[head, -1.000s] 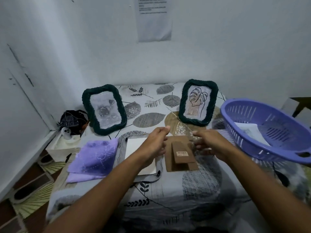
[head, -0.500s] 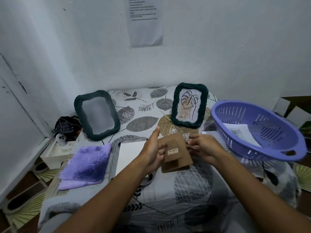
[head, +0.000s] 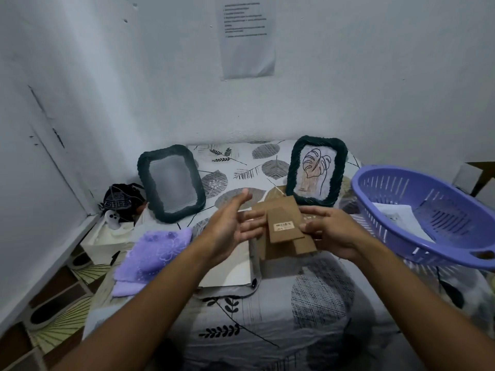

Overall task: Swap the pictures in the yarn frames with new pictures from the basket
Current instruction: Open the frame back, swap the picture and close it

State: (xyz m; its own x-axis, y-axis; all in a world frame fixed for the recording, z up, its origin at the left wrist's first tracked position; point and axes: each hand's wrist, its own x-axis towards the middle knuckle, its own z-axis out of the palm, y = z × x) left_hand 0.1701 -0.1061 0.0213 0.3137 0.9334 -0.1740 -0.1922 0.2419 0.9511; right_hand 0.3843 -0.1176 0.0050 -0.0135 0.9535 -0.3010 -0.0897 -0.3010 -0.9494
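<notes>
Two hands meet above a counter (head: 267, 330) draped in a grey cloth printed with leaves, which fills the lower middle of the head view and runs back to a white wall. On that wall hangs a printed sheet of paper (head: 247, 38), its lines too small to read.

At the right, a purple plastic basket (head: 396, 188) with slotted walls sits partly over the counter's edge; a white picture sheet (head: 401, 220) lies inside it. Two dark green yarn frames stand tilted back toward the wall, well apart. The left frame (head: 142, 167) shows only a blank grey pane. The right frame (head: 292, 167) carries a line drawing of a leaf.

Flat on the counter under the left forearm lies a white sheet (head: 230, 271). Beside it, at the left edge, rests a folded lilac cloth (head: 152, 258). Past that edge, in the corner, sit a dark bag (head: 120, 199) and a small white object I cannot identify.

Between the hands is a brown cardboard frame backing (head: 284, 210), held off the counter with its fold-out stand and a small barcode sticker facing the camera. The right hand (head: 334, 231) has its grip closed on the backing's right edge, thumb on the face. The left hand (head: 230, 226) is spread, fingers straight, at the backing's left edge; whether they touch it I cannot tell.
</notes>
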